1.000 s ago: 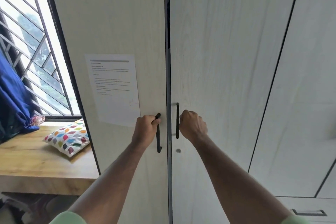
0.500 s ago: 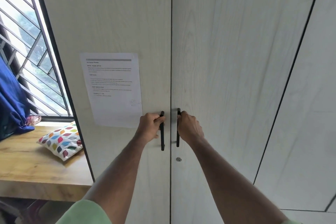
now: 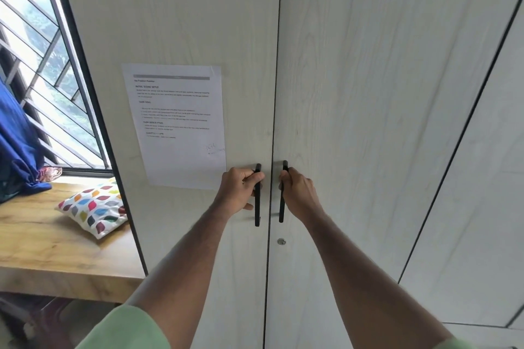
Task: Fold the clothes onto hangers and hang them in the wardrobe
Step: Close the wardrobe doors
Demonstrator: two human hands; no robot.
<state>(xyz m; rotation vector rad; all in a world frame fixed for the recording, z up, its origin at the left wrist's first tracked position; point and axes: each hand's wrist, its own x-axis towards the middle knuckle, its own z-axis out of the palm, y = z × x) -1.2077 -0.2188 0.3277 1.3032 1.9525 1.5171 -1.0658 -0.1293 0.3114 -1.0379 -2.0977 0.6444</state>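
A pale wood-grain wardrobe fills the view, its left door [image 3: 184,22] and right door [image 3: 368,65] meeting at a thin closed seam. My left hand [image 3: 241,190] grips the black vertical handle of the left door [image 3: 257,212]. My right hand [image 3: 297,193] grips the black handle of the right door [image 3: 281,212]. A small round lock [image 3: 281,241] sits below the right handle. No clothes or hangers are visible; the inside of the wardrobe is hidden.
A printed sheet [image 3: 175,125] is stuck on the left door. Left of the wardrobe is a wooden bench [image 3: 42,249] with a patterned cushion [image 3: 93,210], blue cloth [image 3: 19,144] and a barred window [image 3: 42,79]. Another wardrobe panel [image 3: 482,178] stands to the right.
The two doors have swung together: the gap between them a second ago is now a thin seam. Both hands stay on the handles, and the view has come closer.
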